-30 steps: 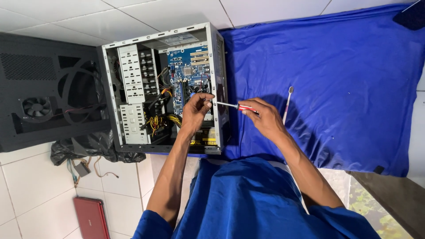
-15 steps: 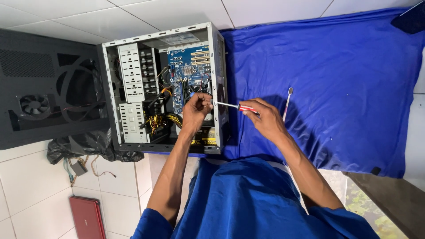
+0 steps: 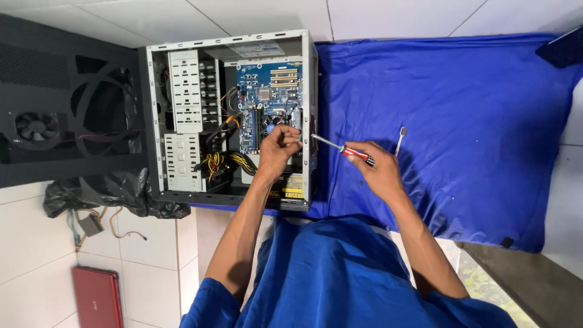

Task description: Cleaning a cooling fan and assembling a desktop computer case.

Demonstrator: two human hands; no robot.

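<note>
Screwdriver (image 3: 343, 149): red handle with black bands, thin metal shaft. Its long axis runs nearly level across the picture, handle toward the blue cloth (image 3: 461, 103), tip pointing left and slightly up at the side wall of the open case (image 3: 182, 42). The tip sits just beside the case's right edge, outside it, above the cloth.

Right hand (image 3: 378, 173): fingers curled and pinching the screwdriver by the handle end; the shaft sticks out from it to the left. This hand lies over the cloth, well clear of the board.

Left hand (image 3: 279, 146): inside the case, over the lower part of the blue board (image 3: 267, 97), fingers gathered toward one another at a point on or just above the board. Whether they grip a small part cannot be told; the fingertips hide it. This hand is the nearer of the two to the board; the screwdriver tip lies to its right, near but not touching.

Surroundings: yellow and black cables (image 3: 228, 163) lie left of the left hand, below the white drive cage (image 3: 185, 91). A second slim tool (image 3: 399, 140) lies on the cloth just beyond the right hand. The black side panel (image 3: 61, 103) lies left of the case on the tile floor; a red laptop (image 3: 97, 296) lies lower left.
</note>
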